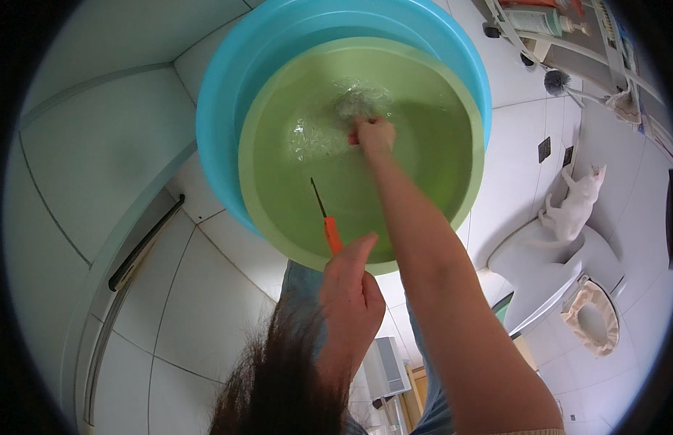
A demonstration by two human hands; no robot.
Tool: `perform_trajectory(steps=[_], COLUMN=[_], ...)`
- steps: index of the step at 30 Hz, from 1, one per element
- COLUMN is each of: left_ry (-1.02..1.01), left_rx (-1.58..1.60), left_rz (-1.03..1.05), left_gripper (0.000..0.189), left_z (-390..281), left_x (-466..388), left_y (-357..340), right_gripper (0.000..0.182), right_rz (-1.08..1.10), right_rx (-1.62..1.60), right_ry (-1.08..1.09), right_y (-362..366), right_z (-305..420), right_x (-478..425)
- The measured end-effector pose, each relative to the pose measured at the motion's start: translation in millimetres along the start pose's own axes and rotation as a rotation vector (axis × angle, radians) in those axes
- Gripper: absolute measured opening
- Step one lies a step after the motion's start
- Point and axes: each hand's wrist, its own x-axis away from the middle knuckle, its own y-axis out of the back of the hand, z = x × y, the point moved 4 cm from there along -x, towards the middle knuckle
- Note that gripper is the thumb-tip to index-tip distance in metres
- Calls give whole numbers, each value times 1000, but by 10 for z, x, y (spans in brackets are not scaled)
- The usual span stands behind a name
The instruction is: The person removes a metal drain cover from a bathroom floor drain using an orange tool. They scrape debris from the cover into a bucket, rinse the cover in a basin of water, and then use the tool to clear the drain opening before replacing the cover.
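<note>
A light green plastic basin (250, 179) holds water and sits over a larger light blue plastic tub (219, 114). My left hand (350, 304) is at the basin's near rim, closed around the orange handle of a thin metal-shafted tool (332, 235). Its dark shaft points away from me over the water, and the tip looks slightly hooked. Farther in, my right hand (375, 136) has curled fingers at the water surface, beside splashing, bubbling water (355, 103). A small reddish patch shows by those fingers; whether it is a held thing or a fingertip is unclear.
A white cat (578, 204) is by a pale fixture (532, 250) on the right. At upper right a rack (581, 46) carries a pump bottle (532, 20) and brushes. Glass panels (108, 157) with a black-edged handle (146, 244) stand left. Dark hair hangs below.
</note>
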Motion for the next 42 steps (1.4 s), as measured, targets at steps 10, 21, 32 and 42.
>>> perform_trajectory(steps=[10,21,32,42], left_ry=[-58,-124,57,20], left_rx=[-25,0,94,129], left_rz=[-47,-46,30,-15], left_gripper=[42,40,44,44], left_z=[-35,-117,-73,-44], left_x=[-15,6,90,150], left_y=[4,-155,-224,-138], right_gripper=[27,26,28,30], right_rz=[369,257,-268,-61], right_rx=[461,-389,229,645], right_ry=[76,166,416,339], right_y=[56,945,737,524], right_z=[-32,469,313,17], right_x=[246,1373,175,124])
